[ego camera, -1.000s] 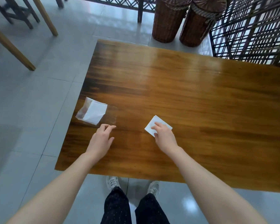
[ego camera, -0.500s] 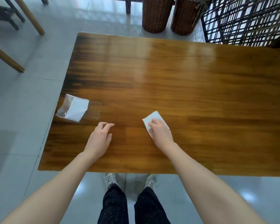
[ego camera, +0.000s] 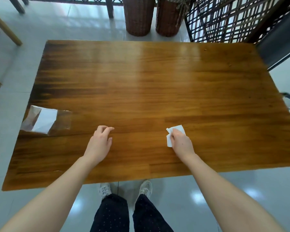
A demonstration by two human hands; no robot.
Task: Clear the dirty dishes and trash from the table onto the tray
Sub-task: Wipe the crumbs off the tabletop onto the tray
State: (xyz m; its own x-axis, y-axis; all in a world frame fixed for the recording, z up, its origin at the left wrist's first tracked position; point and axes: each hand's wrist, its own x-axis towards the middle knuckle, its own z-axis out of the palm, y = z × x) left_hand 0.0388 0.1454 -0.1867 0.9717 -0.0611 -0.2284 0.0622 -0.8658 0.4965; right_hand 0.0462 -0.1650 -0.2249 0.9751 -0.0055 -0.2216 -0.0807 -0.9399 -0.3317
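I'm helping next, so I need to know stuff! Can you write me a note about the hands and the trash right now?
Right hand: grips the small white paper napkin on the brown wooden table.
Left hand: loosely curled, holds nothing.
Clear plastic wrapper with white paper inside: lies at the table's left edge, untouched.
Done: no dishes show on the table.
Left: both bits of trash go to the tray, which is out of view.

No readable text, label, brand or number on table (ego camera: 157,81), napkin (ego camera: 169,141) or wrapper (ego camera: 45,121).
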